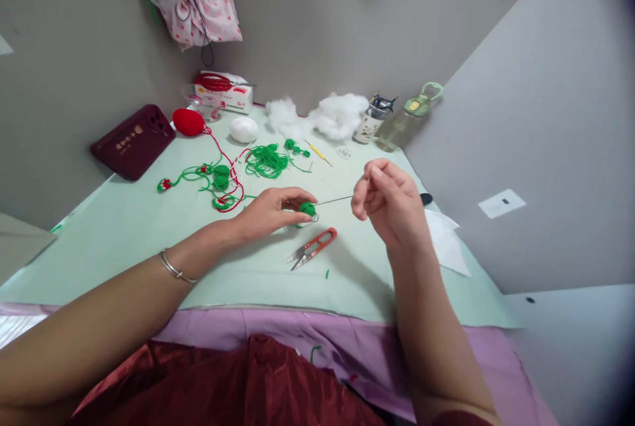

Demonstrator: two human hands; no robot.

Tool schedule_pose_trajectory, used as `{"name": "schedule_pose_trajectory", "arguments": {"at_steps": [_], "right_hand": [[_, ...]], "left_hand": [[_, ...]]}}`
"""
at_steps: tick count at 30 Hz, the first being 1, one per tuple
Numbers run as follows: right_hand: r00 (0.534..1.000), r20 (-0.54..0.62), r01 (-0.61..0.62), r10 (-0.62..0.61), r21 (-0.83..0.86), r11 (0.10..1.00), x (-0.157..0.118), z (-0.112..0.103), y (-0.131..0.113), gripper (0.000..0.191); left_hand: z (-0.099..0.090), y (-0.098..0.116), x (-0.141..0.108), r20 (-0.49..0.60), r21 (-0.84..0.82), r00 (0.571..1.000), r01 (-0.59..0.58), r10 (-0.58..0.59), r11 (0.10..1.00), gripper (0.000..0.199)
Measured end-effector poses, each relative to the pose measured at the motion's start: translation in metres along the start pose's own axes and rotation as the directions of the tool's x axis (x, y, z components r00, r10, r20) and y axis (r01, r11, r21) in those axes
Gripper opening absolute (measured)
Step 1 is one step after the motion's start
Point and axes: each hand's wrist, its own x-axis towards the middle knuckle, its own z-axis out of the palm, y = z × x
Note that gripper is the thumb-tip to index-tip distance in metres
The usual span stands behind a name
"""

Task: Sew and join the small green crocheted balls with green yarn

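Observation:
My left hand (275, 208) pinches a small green crocheted piece (308, 208) between thumb and fingers, just above the table. A dark thread (335, 200) runs taut from that piece to my right hand (389, 198), which is raised to the right with thumb and forefinger pinched together. Whether a needle sits in that pinch is too small to make out. Below the green piece lies a pair of orange-handled thread snips (313, 247), blades toward the left. A short green yarn scrap (327, 274) lies nearby.
Behind my left hand are a tangle of green yarn (268, 160), a red yarn ball (188, 122), a white ball (243, 129) and a yellow crochet hook (319, 153). White stuffing (340, 115), a pen cup (370, 125) and a bottle (404, 122) stand along the back. A phone (133, 141) leans at left.

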Motion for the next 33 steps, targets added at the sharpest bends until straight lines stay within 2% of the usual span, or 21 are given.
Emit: {"name": "schedule_pose_trajectory", "arguments": {"at_steps": [2,5,7,10,13,15,19,24,26,27,28,29,30,31,32,33], "right_hand": [[0.997,-0.068,-0.040,0.048,0.112,0.993,0.008,-0.018,-0.001,0.024],[0.960,-0.273,0.001,0.071,0.254,0.967,0.022,-0.048,0.007,0.016],[0.914,-0.393,0.035,0.104,0.332,0.943,0.031,-0.067,0.017,0.020],[0.850,-0.482,0.015,0.214,0.428,0.904,0.042,-0.091,0.035,0.026],[0.750,-0.591,-0.012,0.296,0.436,0.900,0.048,-0.112,0.048,0.028],[0.710,-0.636,-0.020,0.301,0.409,0.912,0.050,-0.122,0.053,0.030],[0.721,-0.622,-0.079,0.306,0.364,0.928,0.052,-0.128,0.062,0.029],[0.777,-0.539,-0.203,0.326,0.276,0.939,0.051,-0.116,0.071,0.018],[0.811,-0.533,-0.239,0.241,0.074,0.968,0.048,-0.110,0.068,0.011],[0.835,-0.529,-0.241,0.154,-0.100,0.965,0.045,-0.106,0.065,0.017],[0.869,-0.491,-0.230,0.058,-0.298,0.926,0.041,-0.100,0.059,0.024],[0.915,-0.404,-0.198,-0.018,-0.486,0.851,0.037,-0.092,0.053,0.029],[0.962,-0.271,-0.150,-0.029,-0.615,0.775,0.032,-0.083,0.046,0.030],[0.996,-0.080,-0.087,0.044,-0.679,0.729,0.026,-0.073,0.039,0.027],[0.974,0.162,-0.002,0.161,-0.699,0.715,0.020,-0.061,0.033,0.025],[0.895,0.369,0.081,0.249,-0.685,0.724,0.014,-0.048,0.028,0.025]], "left_hand": [[-0.003,0.004,0.000,0.062,-0.154,0.996,0.072,-0.063,0.985,0.033],[-0.008,0.009,-0.001,0.176,-0.300,0.980,0.148,-0.098,0.942,0.030],[-0.010,0.011,-0.002,0.214,-0.375,0.970,0.190,-0.115,0.907,0.027],[-0.012,0.014,-0.003,0.231,-0.490,0.966,0.217,-0.115,0.844,0.022],[-0.012,0.018,-0.004,0.255,-0.558,0.962,0.230,-0.100,0.797,0.021],[-0.011,0.018,-0.004,0.269,-0.584,0.959,0.237,-0.091,0.777,0.020],[-0.011,0.015,-0.003,0.247,-0.655,0.964,0.239,-0.095,0.717,0.015],[-0.019,0.007,0.002,0.121,-0.751,0.984,0.176,-0.129,0.637,0.016],[-0.022,0.006,0.004,0.070,-0.760,0.988,0.142,-0.137,0.634,0.016],[-0.024,0.006,0.005,0.050,-0.757,0.989,0.128,-0.138,0.640,0.018],[-0.025,0.006,0.006,0.036,-0.752,0.990,0.118,-0.139,0.648,0.019],[-0.027,0.006,0.006,0.026,-0.746,0.989,0.114,-0.143,0.656,0.020],[-0.028,0.006,0.006,0.017,-0.742,0.989,0.113,-0.149,0.661,0.020],[-0.028,0.006,0.006,0.010,-0.738,0.988,0.112,-0.155,0.665,0.021],[-0.029,0.006,0.006,0.005,-0.735,0.987,0.113,-0.160,0.669,0.022],[-0.030,0.005,0.006,0.002,-0.732,0.987,0.113,-0.163,0.672,0.023]]}}
